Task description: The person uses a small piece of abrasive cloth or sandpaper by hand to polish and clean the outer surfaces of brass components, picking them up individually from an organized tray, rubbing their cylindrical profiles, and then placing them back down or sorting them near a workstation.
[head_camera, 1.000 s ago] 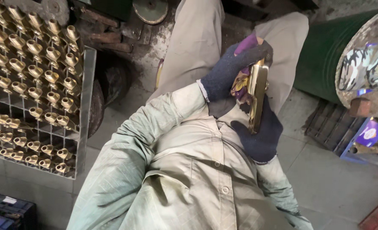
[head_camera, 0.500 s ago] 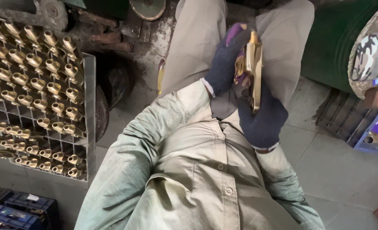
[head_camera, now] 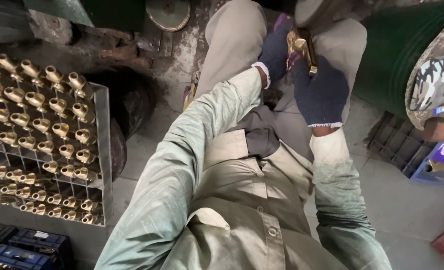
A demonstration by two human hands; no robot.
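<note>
Two gloved hands clamped together on brass part point(head_camera: 302, 47), left hand point(head_camera: 275, 50) on its left, right hand point(head_camera: 322, 92) just below it. Since a second ago, part has moved up and away from chest, now right under grey wheel point(head_camera: 314, 10); likely being presented to it. Contact point hidden, wheel cut off by frame top. Part shape hard to make out. Rack of brass fittings point(head_camera: 47, 140) well left of part.

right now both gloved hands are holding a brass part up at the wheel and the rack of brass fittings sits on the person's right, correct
Not quite. The head view shows the rack of brass fittings on the person's left, not the right. The rest holds: the left hand and right hand, both gloved, hold a brass part up at the wheel.
</note>
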